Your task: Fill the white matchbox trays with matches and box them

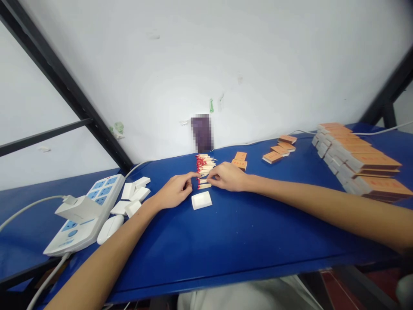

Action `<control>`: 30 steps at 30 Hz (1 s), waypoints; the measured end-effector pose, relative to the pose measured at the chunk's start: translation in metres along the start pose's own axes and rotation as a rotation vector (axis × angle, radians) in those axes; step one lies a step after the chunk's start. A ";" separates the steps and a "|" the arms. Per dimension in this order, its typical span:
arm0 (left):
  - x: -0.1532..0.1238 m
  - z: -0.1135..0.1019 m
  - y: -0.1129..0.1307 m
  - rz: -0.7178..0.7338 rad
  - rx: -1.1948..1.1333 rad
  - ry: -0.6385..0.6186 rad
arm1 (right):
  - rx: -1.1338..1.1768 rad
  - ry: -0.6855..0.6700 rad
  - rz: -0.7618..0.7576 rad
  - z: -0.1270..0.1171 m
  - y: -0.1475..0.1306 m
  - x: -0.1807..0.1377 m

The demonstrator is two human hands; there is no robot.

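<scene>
A pile of red-tipped matches [205, 164] lies on the blue tabletop [258, 228], with a few more matches [203, 187] laid side by side just in front. My left hand [176, 189] is at their left; its index finger reaches to the match heads and its thumb stands apart. From the right, my right hand [227, 176] pinches the stick end of a match at the near side of the pile. Its fingertips partly hide what they grip. Nearer to me rests an open white matchbox tray [201, 200], below both hands.
Stacked orange matchboxes [358, 161] stand at the right, with loose matchboxes [280, 150] and two more matchboxes [239, 161] behind my right hand. At left are white trays [134, 193], an earbud case [110, 229] and a power strip [105, 193] with a plugged charger [79, 208].
</scene>
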State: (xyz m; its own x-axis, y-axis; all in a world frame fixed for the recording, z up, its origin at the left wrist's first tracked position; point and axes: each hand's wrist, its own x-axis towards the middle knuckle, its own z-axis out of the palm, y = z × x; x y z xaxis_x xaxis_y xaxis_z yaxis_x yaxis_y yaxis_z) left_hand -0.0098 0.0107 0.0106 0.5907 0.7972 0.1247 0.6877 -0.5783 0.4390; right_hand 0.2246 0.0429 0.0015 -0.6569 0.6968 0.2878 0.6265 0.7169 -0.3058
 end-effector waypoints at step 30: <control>0.003 0.000 0.003 0.005 0.069 0.031 | 0.068 -0.005 -0.042 0.001 -0.004 -0.005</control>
State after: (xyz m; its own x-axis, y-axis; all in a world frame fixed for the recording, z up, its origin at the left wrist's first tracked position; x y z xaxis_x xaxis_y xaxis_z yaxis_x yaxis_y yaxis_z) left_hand -0.0059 0.0109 0.0121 0.5815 0.7986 0.1552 0.7126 -0.5921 0.3763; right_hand 0.2254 0.0364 0.0006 -0.6841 0.6662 0.2970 0.5689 0.7421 -0.3544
